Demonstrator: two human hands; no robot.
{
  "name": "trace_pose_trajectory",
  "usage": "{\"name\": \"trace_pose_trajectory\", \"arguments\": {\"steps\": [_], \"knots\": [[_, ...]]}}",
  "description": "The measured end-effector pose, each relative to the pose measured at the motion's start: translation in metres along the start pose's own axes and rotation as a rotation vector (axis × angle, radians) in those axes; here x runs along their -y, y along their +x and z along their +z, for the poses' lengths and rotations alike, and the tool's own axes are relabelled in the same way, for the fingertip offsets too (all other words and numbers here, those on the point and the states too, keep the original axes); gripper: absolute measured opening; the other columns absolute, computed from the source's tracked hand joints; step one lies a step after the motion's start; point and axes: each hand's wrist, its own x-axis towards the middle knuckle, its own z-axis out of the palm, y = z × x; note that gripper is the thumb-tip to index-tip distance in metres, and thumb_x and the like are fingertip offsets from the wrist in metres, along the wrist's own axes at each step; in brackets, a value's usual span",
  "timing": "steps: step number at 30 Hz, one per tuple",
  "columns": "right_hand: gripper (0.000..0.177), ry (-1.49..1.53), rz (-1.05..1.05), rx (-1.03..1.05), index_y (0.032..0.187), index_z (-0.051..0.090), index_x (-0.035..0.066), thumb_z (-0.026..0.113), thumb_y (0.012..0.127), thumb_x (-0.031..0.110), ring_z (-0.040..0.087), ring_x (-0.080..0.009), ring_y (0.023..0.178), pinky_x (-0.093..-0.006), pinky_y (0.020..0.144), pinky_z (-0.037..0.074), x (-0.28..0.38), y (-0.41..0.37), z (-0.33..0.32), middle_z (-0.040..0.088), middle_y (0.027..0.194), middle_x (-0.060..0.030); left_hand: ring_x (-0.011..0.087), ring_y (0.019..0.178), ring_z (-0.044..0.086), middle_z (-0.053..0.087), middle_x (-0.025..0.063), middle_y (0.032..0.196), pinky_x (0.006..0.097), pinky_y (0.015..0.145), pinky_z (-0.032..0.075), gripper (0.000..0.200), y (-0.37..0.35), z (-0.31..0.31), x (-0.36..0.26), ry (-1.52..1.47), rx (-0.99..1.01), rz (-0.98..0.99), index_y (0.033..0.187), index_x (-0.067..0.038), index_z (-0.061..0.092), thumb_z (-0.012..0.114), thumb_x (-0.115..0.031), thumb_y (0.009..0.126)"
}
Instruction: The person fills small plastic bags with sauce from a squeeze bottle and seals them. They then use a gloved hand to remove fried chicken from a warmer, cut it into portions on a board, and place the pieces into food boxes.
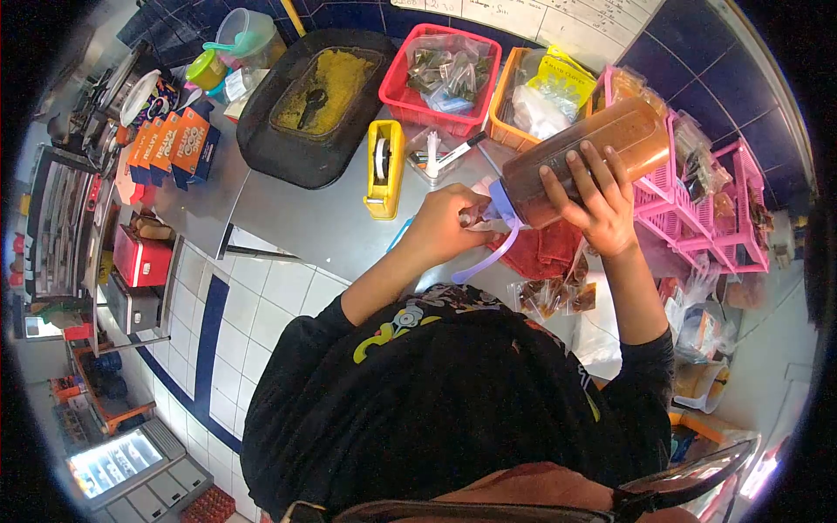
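Note:
My right hand [600,199] is wrapped round a large clear bottle [643,132] of brown sauce, tilted with its purple cap [500,202] end down to the left. The cap's strap hangs below it. Right by the cap, my left hand [449,222] has its fingers pinched on a small clear plastic bag [488,225], partly hidden by the fingers. Below the bottle lie a red cloth [545,253] and several small filled bags [558,295].
A yellow tape dispenser [383,170] stands left of my hands. Behind are a black tray [253,131] with yellow powder, a red basket [440,115] and an orange basket [514,135]. Pink racks [741,248] stand right, orange-blue boxes [187,144] left.

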Motion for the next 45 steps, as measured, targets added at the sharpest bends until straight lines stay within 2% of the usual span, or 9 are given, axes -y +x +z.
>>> {"name": "trace_pose_trajectory", "arguments": {"steps": [9,18,23,27,31,37,40,42,45], "knots": [[0.048,0.065,0.116,0.043,0.123,0.054,0.029,0.056,0.076,0.019,0.049,-0.0243,0.118,-0.0497,0.103,0.037,0.000,-0.014,0.009,0.051,0.118,-0.0062,0.0174,0.077,0.062,0.065,0.0101,0.089,0.0291,0.070,0.048,0.038,0.000,0.004,0.004,-0.042,0.004,-0.030,0.099,-0.003,0.068,0.079,-0.019,0.066],[0.056,0.414,0.495,-0.016,0.121,0.058,0.017,0.068,0.066,0.012,0.051,-0.0283,0.110,-0.0482,0.099,0.037,0.032,-0.036,0.041,0.052,0.115,-0.0087,0.0147,0.083,0.062,0.066,0.0094,0.093,0.0282,0.076,0.049,0.039,0.004,0.017,0.031,-0.069,0.008,-0.058,0.101,-0.004,0.068,0.082,-0.019,0.068],[0.082,0.676,0.940,-0.115,0.120,0.051,0.003,0.086,0.046,0.010,0.051,-0.0352,0.104,-0.0415,0.090,0.043,0.054,-0.049,0.084,0.052,0.112,-0.0157,0.0173,0.095,0.061,0.063,0.0108,0.104,0.0332,0.083,0.051,0.035,0.009,0.035,0.060,-0.806,-0.005,-0.203,0.116,-0.006,0.059,0.069,-0.009,0.082],[0.086,0.624,1.212,-0.183,0.120,0.045,0.002,0.089,0.047,0.014,0.051,-0.0313,0.104,-0.0398,0.092,0.042,0.053,-0.063,0.132,0.051,0.111,-0.0140,0.0215,0.094,0.063,0.059,0.0075,0.112,0.0398,0.082,0.054,0.038,0.011,0.029,0.060,-1.359,-0.107,-0.423,0.127,-0.003,0.048,0.058,-0.011,0.091],[0.089,0.661,1.408,-0.268,0.121,0.043,0.000,0.090,0.047,0.016,0.048,-0.0329,0.108,-0.0415,0.096,0.038,0.053,-0.073,0.167,0.050,0.108,-0.0153,0.0276,0.113,0.055,0.048,0.0166,0.129,0.0568,0.089,0.051,0.043,0.013,0.029,0.061,-1.435,-0.185,-0.456,0.133,-0.007,0.042,0.055,-0.016,0.093],[0.071,0.898,1.379,-0.530,0.113,0.045,0.002,0.088,0.057,0.014,0.048,-0.0250,0.104,-0.0384,0.090,0.040,0.067,-0.071,0.157,0.048,0.109,-0.0121,0.0217,0.103,0.061,0.058,0.0117,0.118,0.0430,0.086,0.053,0.035,0.011,0.034,0.056,-1.335,-0.121,-0.409,0.125,-0.003,0.050,0.056,-0.015,0.093],[0.059,0.787,1.542,-0.394,0.111,0.048,0.003,0.084,0.066,0.014,0.053,-0.0183,0.095,-0.0324,0.077,0.045,0.097,-0.087,0.131,0.052,0.105,-0.0103,0.0189,0.095,0.064,0.065,0.0115,0.104,0.0360,0.083,0.054,0.028,0.005,0.046,0.055,-1.086,-0.093,-0.367,0.116,0.000,0.057,0.059,-0.012,0.091],[0.039,1.411,1.482,-0.357,0.105,0.051,0.003,0.076,0.078,0.016,0.056,-0.0114,0.074,-0.0257,0.060,0.045,0.115,-0.078,0.088,0.058,0.086,-0.0067,0.0169,0.093,0.064,0.067,0.0103,0.096,0.0323,0.080,0.053,0.023,-0.003,0.056,0.052,-0.956,-0.099,-0.358,0.110,0.002,0.060,0.060,-0.009,0.090],[0.019,1.873,1.459,0.035,0.097,0.055,0.002,0.067,0.087,0.014,0.053,-0.0080,0.056,-0.0219,0.049,0.041,0.122,-0.070,0.047,0.058,0.066,-0.0020,0.0178,0.091,0.065,0.067,0.0125,0.097,0.0316,0.081,0.053,0.019,-0.015,0.063,0.045,-0.907,0.073,-0.431,0.102,0.005,0.062,0.062,-0.008,0.089]]}}
